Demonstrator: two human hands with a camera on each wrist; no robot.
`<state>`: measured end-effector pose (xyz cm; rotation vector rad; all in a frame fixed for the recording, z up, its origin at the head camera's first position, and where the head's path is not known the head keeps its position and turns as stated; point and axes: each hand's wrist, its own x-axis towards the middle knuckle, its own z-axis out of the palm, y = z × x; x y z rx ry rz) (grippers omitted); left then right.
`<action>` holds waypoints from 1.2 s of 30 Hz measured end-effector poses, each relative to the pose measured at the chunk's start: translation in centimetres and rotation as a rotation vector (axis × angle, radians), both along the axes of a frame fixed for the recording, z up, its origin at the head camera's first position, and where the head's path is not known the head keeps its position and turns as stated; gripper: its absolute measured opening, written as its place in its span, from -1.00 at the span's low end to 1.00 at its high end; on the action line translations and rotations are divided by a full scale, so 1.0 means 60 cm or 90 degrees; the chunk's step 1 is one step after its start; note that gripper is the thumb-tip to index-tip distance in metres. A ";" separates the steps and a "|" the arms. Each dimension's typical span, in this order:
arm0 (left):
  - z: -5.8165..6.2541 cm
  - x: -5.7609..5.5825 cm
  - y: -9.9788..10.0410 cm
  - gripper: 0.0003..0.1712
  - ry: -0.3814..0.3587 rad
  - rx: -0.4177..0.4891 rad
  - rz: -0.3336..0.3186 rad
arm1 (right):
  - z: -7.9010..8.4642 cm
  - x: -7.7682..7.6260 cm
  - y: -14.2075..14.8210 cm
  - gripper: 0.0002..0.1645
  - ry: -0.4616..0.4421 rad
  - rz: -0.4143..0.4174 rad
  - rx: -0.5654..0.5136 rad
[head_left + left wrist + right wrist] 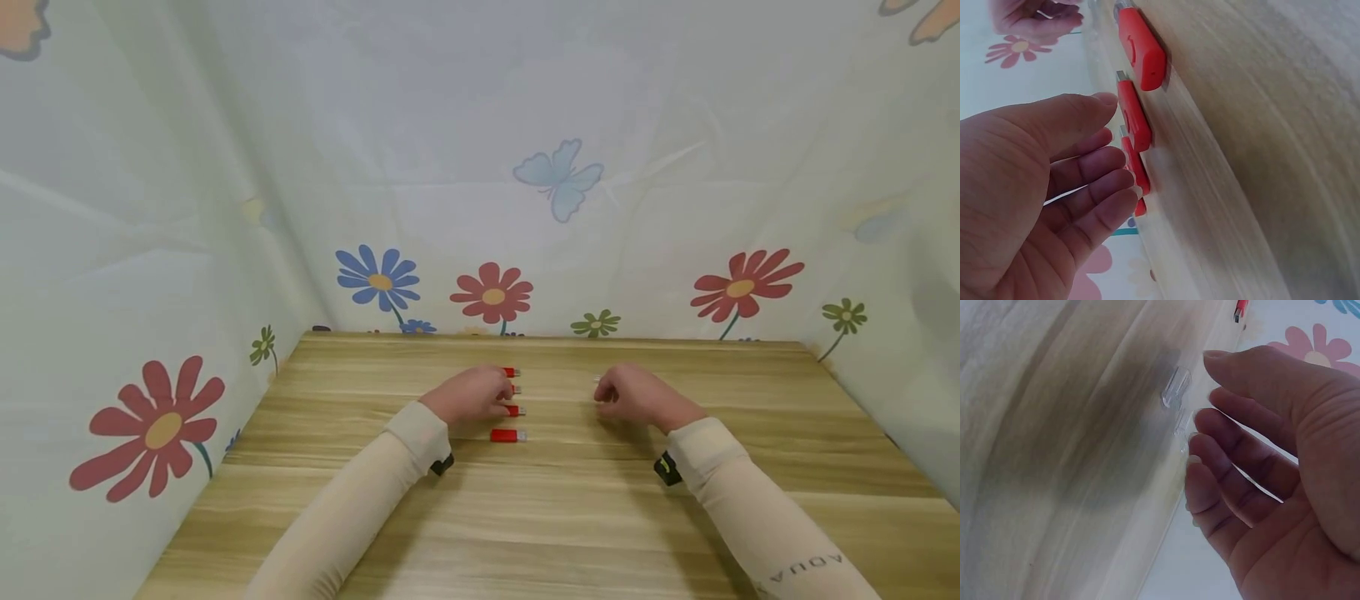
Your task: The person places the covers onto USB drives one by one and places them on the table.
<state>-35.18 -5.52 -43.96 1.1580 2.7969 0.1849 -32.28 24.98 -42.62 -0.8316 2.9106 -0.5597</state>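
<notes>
A whitish, draped sheet [420, 108] borders the flat wood-grain tabletop [585, 525]. It bears a printed pale-blue butterfly [562, 180] and 3 large red-petalled flowers [491, 296].

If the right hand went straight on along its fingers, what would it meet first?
Probably the clear plastic cap closest to the right hand; depth is unclear in the wrist view, so the fingers might pass above that cap.

Dark lettering [806, 568], seemingly "AQUA", on right sleeve [772, 508].
</notes>
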 end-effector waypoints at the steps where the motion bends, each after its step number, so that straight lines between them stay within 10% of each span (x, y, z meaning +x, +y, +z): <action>1: -0.002 -0.002 0.001 -0.82 0.000 -0.002 -0.005 | -0.001 -0.001 0.001 -0.93 -0.002 0.005 0.001; 36: -0.013 -0.002 0.009 -0.75 -0.035 -0.005 0.004 | -0.012 -0.002 0.002 -0.91 -0.041 -0.026 0.020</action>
